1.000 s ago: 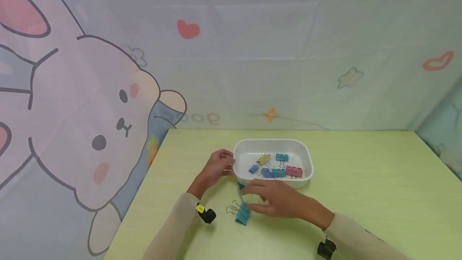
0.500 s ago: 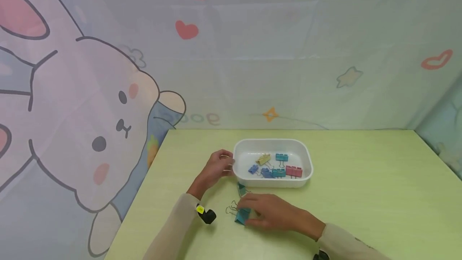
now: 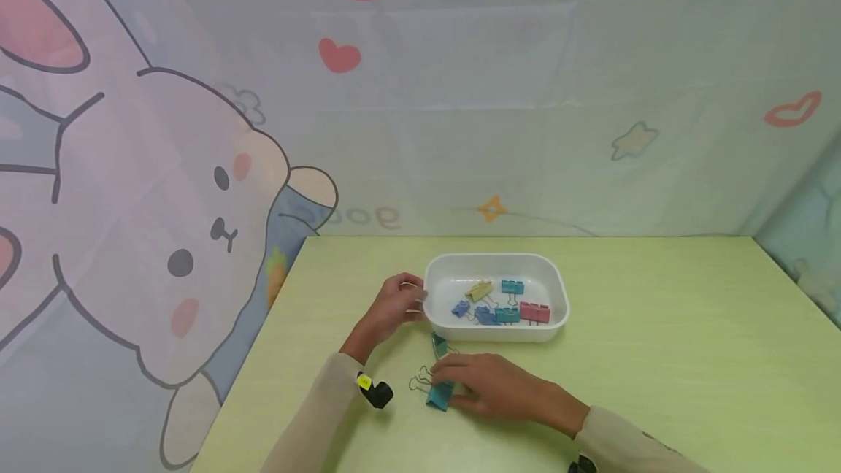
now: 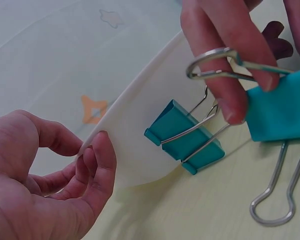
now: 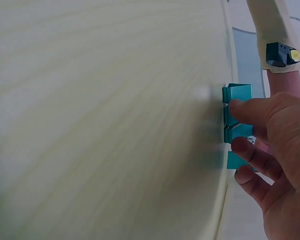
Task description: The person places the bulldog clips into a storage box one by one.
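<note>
My left hand (image 3: 392, 307) pinches the left end of a white plastic tray (image 3: 496, 333); in the left wrist view its thumb and fingers meet at the rim (image 4: 102, 132). Lying on the table in front of the tray is a large teal binder clip (image 3: 438, 396). My right hand (image 3: 496, 387) grips this clip from the right, thumb on the near side and fingers across the far side, partly covering it. Its wire handles point left. A second teal binder clip (image 4: 182, 137) sits between the tray wall and the gripped clip.
Inside the tray lie several smaller binder clips, among them a yellow clip (image 3: 479, 291), a pink clip (image 3: 535, 312) and a teal clip (image 3: 512, 287). The pale green table (image 3: 657, 327) ends at the back against a printed cloth backdrop (image 3: 460, 93).
My right hand has come down toward the near side and closed its fingers on the large teal binder clip, which shifts very slightly. The left hand and tray stay in place.
</note>
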`<state>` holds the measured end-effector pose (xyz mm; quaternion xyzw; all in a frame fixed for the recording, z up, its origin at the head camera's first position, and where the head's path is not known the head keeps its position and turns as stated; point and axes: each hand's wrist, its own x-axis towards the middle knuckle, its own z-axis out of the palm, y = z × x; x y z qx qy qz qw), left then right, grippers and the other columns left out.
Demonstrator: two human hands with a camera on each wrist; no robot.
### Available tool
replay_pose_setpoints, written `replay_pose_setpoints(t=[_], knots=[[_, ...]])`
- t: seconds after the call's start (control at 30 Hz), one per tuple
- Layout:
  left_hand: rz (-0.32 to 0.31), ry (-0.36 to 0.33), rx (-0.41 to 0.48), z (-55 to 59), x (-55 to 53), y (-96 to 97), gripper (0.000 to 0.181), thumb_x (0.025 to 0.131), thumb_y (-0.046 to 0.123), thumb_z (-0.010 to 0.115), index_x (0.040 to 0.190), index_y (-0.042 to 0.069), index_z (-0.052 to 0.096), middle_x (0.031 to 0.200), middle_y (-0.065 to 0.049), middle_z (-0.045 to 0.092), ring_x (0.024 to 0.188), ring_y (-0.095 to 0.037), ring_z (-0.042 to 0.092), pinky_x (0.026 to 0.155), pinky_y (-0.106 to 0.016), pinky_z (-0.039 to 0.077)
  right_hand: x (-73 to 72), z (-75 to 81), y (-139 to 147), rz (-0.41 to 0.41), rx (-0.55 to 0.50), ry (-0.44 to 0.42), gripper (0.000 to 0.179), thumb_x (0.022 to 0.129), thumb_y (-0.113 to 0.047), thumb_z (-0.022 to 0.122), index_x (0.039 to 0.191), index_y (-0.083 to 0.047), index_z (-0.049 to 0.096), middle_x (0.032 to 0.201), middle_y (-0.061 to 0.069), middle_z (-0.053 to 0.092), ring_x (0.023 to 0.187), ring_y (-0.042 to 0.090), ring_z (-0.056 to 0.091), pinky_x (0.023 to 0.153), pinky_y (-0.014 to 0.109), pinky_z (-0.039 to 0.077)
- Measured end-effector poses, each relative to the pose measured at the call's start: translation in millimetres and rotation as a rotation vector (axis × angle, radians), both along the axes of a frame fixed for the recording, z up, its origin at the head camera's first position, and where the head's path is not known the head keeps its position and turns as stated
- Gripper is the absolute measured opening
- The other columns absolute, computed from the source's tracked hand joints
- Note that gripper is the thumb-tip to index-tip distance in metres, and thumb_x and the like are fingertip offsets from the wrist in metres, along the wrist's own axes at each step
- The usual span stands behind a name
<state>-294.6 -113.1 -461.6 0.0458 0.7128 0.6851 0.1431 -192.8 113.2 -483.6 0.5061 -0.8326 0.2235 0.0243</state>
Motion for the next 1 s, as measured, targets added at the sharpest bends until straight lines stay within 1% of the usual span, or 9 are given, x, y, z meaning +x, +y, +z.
replay_pose_setpoints(t=[0.23, 0.43, 0.63, 0.8, 1.0], knots=[[0.000, 0.002, 0.002, -0.8, -0.6, 0.4, 0.033, 0.097, 0.006, 0.059, 0.127, -0.008, 0.053, 0.113, -0.024, 0.061, 0.086, -0.027, 0.068, 0.085, -0.045, 0.062, -0.9, 0.3, -0.2, 0.028, -0.037, 0.035, 0.031, 0.096, -0.017, 0.075, 0.126, -0.014, 0.071, 0.131, -0.004, 0.068, 0.122, 0.010, 0.062, 0.104, 0.028, 0.051], [0.001, 0.001, -0.009, -0.6, -0.6, 0.4, 0.034, 0.098, 0.007, 0.060, 0.128, -0.008, 0.053, 0.116, -0.026, 0.062, 0.088, -0.026, 0.068, 0.087, -0.045, 0.061, -2.9, -3.0, -0.2, 0.042, -0.051, 0.057, 0.029, 0.096, -0.021, 0.076, 0.124, -0.018, 0.072, 0.128, -0.007, 0.067, 0.118, 0.007, 0.063, 0.101, 0.024, 0.051], [-0.003, -0.006, -0.003, 0.8, -0.1, 0.5, 0.035, 0.098, 0.007, 0.059, 0.129, -0.009, 0.052, 0.119, -0.028, 0.061, 0.090, -0.029, 0.069, 0.087, -0.044, 0.061, -4.0, -6.3, -1.4, 0.061, -0.060, 0.105, 0.025, 0.096, -0.022, 0.076, 0.121, -0.019, 0.071, 0.125, -0.008, 0.067, 0.113, 0.003, 0.063, 0.098, 0.021, 0.051], [-0.015, -0.001, 0.001, 0.8, -0.2, -0.4, 0.036, 0.098, 0.007, 0.059, 0.129, -0.009, 0.051, 0.119, -0.029, 0.060, 0.092, -0.030, 0.069, 0.085, -0.042, 0.062, -2.9, -5.4, -1.9, 0.060, -0.042, 0.135, 0.025, 0.096, -0.021, 0.076, 0.120, -0.018, 0.070, 0.122, -0.007, 0.067, 0.111, 0.003, 0.063, 0.096, 0.019, 0.051], [-0.019, 0.007, 0.002, -0.1, 0.0, -1.2, 0.035, 0.098, 0.006, 0.059, 0.128, -0.009, 0.052, 0.118, -0.029, 0.060, 0.089, -0.028, 0.069, 0.082, -0.039, 0.062, -0.6, -3.0, -2.0, 0.051, 0.006, 0.121, 0.027, 0.096, -0.025, 0.076, 0.122, -0.020, 0.068, 0.116, -0.008, 0.066, 0.101, 0.000, 0.062, 0.090, 0.013, 0.050]])
